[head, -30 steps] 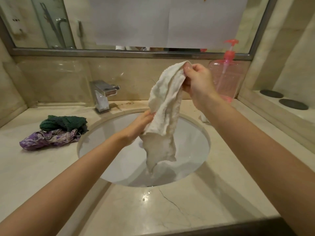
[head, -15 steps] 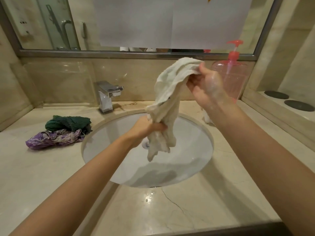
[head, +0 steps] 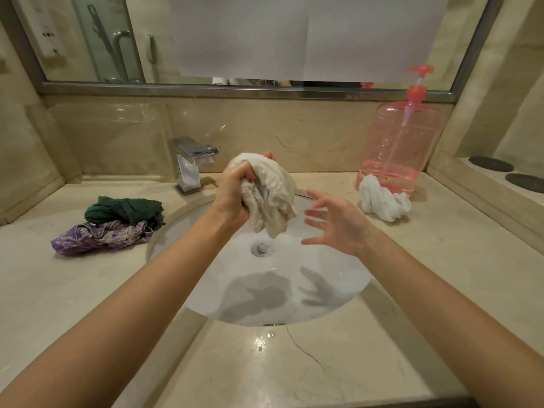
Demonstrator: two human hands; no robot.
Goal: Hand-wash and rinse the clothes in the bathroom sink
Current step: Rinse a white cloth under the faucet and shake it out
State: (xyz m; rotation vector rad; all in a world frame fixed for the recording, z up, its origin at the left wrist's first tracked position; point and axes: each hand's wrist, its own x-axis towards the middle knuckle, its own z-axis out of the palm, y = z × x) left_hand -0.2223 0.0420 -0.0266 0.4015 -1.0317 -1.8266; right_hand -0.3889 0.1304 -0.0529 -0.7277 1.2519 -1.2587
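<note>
My left hand [head: 234, 191] grips a bunched, wet cream cloth [head: 273, 195] above the back of the white oval sink [head: 332, 293]. The cloth hangs in folds over the drain [head: 260, 248]. To the right of the cloth my right hand [head: 332, 223] hovers with its fingers spread, holding nothing and a little apart from the fabric. On the counter left of the sink lie a dark green cloth [head: 125, 209] and a purple patterned cloth [head: 100, 235]. A crumpled white cloth [head: 382, 200] lies to the right, in front of the soap bottle.
A square chrome tap [head: 192, 161] stands behind the sink's left rim. A large pink pump bottle [head: 401, 145] stands at the back right. The beige marble counter [head: 265, 366] surrounds the sink; a raised ledge with two dark discs [head: 507, 172] runs along the right.
My right hand has let go of the cloth's top and moved down to the right. My left hand has gathered the long hanging cloth into a bundle.
</note>
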